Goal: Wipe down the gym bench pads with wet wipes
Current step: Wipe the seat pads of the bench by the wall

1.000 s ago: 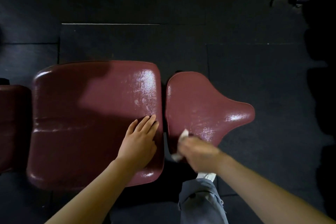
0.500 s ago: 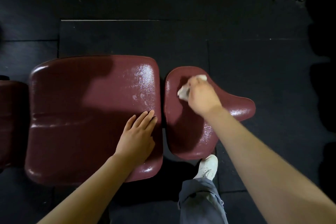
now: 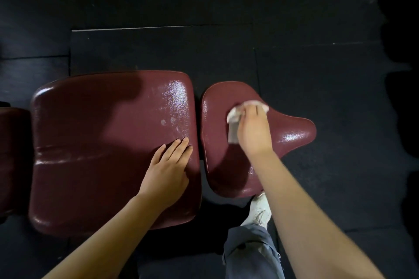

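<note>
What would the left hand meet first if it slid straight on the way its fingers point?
The left hand lies flat on the large bench pad, fingers pointing up and right. Sliding on, it would likely reach that pad's right edge, then the gap before the smaller seat pad. Nothing else lies in that line.

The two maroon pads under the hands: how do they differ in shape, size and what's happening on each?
The large pad is broad and roughly rectangular; the small pad narrows to a rounded point on the right. The left hand rests flat on the large pad with straight fingers; the right hand presses a wet wipe on the small pad. Both are glossy maroon.
</note>
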A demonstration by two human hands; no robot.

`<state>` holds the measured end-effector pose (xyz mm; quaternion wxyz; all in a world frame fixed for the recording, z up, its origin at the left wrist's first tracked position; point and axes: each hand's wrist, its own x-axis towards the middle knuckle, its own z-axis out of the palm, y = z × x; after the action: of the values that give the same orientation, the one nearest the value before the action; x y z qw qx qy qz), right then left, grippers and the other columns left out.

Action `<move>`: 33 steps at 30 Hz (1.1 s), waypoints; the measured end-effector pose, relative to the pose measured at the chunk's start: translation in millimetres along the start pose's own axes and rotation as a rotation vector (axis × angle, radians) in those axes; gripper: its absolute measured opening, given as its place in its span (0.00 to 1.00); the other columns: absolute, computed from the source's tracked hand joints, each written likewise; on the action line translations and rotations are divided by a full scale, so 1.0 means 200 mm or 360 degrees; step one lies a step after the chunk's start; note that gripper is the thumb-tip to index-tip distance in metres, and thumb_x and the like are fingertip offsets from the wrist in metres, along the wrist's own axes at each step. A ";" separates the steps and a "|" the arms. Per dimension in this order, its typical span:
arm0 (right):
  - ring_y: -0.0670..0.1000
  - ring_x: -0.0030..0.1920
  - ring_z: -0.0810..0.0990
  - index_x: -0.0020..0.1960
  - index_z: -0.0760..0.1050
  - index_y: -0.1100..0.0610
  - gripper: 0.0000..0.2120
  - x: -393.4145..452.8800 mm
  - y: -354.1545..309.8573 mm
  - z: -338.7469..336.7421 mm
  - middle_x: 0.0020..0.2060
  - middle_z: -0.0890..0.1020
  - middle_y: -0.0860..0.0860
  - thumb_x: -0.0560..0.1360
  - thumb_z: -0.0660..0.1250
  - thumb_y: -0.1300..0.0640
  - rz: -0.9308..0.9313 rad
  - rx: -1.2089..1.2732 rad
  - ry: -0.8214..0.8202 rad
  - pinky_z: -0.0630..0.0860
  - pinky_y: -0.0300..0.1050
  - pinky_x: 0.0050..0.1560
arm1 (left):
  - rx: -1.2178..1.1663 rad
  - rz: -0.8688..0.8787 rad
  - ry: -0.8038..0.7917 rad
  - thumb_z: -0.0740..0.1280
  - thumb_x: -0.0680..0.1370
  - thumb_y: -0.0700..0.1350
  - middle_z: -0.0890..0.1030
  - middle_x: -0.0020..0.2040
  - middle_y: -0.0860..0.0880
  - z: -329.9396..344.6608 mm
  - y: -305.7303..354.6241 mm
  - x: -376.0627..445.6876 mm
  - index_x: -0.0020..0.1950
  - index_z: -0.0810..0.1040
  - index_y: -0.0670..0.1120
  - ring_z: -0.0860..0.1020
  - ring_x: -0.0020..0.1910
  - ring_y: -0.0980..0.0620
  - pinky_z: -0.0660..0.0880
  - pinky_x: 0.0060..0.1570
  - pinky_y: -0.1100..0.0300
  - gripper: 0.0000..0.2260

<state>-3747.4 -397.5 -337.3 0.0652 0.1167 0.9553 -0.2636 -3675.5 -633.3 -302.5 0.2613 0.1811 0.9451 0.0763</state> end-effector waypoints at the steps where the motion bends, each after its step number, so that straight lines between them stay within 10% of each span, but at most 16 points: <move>1: 0.62 0.55 0.75 0.59 0.73 0.66 0.14 0.15 -0.04 0.00 0.56 0.75 0.63 0.74 0.58 0.69 0.0028 -0.0025 0.0008 0.73 0.53 0.55 | -0.0001 -0.0005 0.0012 0.65 0.74 0.45 0.59 0.80 0.50 0.00 0.00 0.00 0.78 0.63 0.47 0.56 0.79 0.51 0.48 0.77 0.51 0.31; 6: 0.60 0.57 0.75 0.61 0.70 0.64 0.16 0.19 -0.01 0.02 0.56 0.75 0.60 0.74 0.59 0.67 -0.0003 -0.0425 -0.0062 0.73 0.51 0.53 | -0.0037 -0.0027 0.0017 0.67 0.74 0.44 0.60 0.79 0.49 0.01 0.01 0.00 0.77 0.65 0.46 0.58 0.79 0.50 0.50 0.77 0.50 0.31; 13: 0.56 0.50 0.79 0.57 0.74 0.61 0.09 -0.72 0.23 0.00 0.52 0.78 0.56 0.77 0.62 0.65 0.0529 0.0157 0.0112 0.78 0.52 0.48 | -0.0097 -0.0020 -0.0026 0.61 0.77 0.45 0.57 0.80 0.50 -0.01 0.01 0.02 0.78 0.62 0.47 0.53 0.79 0.53 0.44 0.77 0.53 0.28; 18: 0.63 0.42 0.79 0.48 0.76 0.68 0.09 -0.26 0.22 -0.10 0.42 0.79 0.62 0.68 0.68 0.74 -0.0018 -0.0191 0.0318 0.78 0.53 0.43 | -0.0019 0.0040 -0.0036 0.64 0.75 0.44 0.61 0.79 0.48 -0.02 -0.01 0.01 0.77 0.66 0.45 0.59 0.78 0.50 0.51 0.76 0.51 0.29; 21: 0.62 0.51 0.78 0.54 0.74 0.64 0.12 0.10 0.19 -0.14 0.49 0.78 0.60 0.71 0.64 0.69 -0.0264 -0.0590 -0.0011 0.74 0.54 0.51 | 0.0048 0.0032 -0.0079 0.65 0.75 0.45 0.60 0.79 0.49 -0.02 -0.02 0.02 0.78 0.64 0.47 0.58 0.78 0.51 0.50 0.76 0.52 0.30; 33: 0.62 0.43 0.79 0.56 0.75 0.66 0.15 -0.44 0.40 -0.13 0.46 0.79 0.60 0.70 0.69 0.72 0.0006 -0.0502 0.0254 0.76 0.55 0.44 | 0.0018 0.0044 -0.0008 0.58 0.73 0.45 0.69 0.75 0.45 -0.03 0.01 0.01 0.72 0.73 0.42 0.67 0.74 0.47 0.61 0.73 0.47 0.27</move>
<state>-3642.5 -334.0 -338.2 0.0073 0.1274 0.9867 -0.1002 -3679.7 -631.5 -297.3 0.2615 0.1959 0.9422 0.0740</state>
